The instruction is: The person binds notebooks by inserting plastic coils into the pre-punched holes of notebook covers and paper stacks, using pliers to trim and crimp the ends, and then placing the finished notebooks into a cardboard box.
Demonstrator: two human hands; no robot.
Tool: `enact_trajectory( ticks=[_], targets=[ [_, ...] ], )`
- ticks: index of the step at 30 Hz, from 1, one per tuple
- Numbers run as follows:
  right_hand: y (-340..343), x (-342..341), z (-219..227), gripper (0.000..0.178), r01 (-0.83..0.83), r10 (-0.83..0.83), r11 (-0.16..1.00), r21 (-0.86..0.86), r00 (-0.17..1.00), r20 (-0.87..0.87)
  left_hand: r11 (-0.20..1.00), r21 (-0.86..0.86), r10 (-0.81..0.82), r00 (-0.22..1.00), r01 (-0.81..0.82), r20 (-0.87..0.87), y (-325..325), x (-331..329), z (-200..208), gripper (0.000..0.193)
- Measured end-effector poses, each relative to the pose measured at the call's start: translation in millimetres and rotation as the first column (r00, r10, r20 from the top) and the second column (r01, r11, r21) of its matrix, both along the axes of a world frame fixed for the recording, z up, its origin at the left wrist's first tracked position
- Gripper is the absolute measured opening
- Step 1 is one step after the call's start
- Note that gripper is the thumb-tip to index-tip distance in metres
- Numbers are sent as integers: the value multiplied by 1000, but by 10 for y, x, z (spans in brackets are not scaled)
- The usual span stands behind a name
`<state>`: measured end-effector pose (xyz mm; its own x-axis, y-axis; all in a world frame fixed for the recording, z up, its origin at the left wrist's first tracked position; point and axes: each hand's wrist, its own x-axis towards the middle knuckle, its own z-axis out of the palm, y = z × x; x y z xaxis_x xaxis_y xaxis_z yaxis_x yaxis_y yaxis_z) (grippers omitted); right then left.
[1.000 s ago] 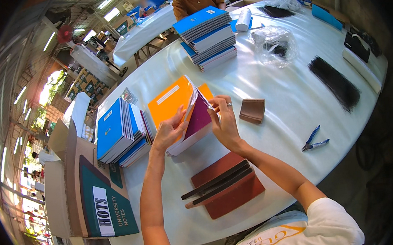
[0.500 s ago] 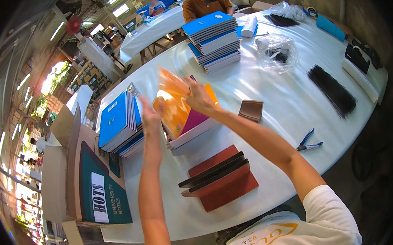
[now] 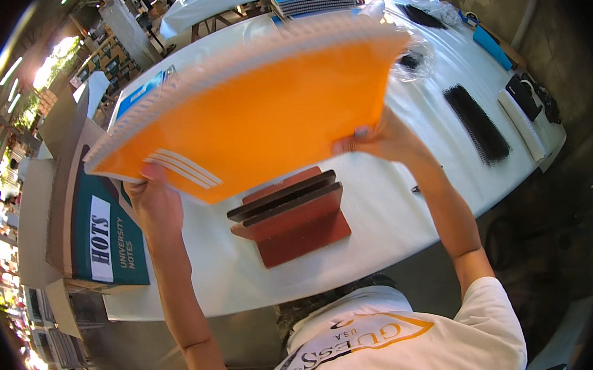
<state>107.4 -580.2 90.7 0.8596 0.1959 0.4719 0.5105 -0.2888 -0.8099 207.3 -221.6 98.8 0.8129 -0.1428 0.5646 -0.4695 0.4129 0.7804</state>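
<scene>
An orange notebook with white stripes near one corner is held up in front of me, tilted, its long far edge pale, ridged and blurred. Whether it is one book or several together I cannot tell. My left hand grips its near left corner, thumb on the cover. On the right side, my right hand is closed on the near edge, also with the thumb on top. Below it on the table stands a reddish-brown slotted stand with dark upright panels. The notebook hides much of the tabletop behind it.
An open carton stands at the left table edge. Blue notebooks are stacked at the far side, near another person. To the right lie black binding coils, clear plastic bags and a white roll.
Both hands have lifted the orange notebook out of the pile by the blue stack and brought it nearer, spread wide between them. My view has tipped further down.
</scene>
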Motion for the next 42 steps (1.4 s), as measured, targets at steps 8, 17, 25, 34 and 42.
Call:
enact_trajectory(
  ticks=[8,17,25,34,42],
  targets=[
    [162,-175,-577,39,223,-215,906,359,975,-63,986,167,-41,995,25,89,-496,-710,4,48],
    [-72,-254,-1195,33,128,-30,948,290,947,-320,889,450,18,974,88,-225,-297,-678,-320,55],
    [33,-491,-1353,84,97,-73,993,69,954,-292,993,115,54,902,-5,-428,-49,-925,-1335,109],
    [570,-584,-1612,101,298,-264,940,164,944,-198,966,202,208,945,-159,-253,-277,-924,-1727,109],
    [-244,-357,-1426,81,305,-312,869,-389,949,49,941,332,186,926,-71,-328,82,-737,-2237,115]
  ],
)
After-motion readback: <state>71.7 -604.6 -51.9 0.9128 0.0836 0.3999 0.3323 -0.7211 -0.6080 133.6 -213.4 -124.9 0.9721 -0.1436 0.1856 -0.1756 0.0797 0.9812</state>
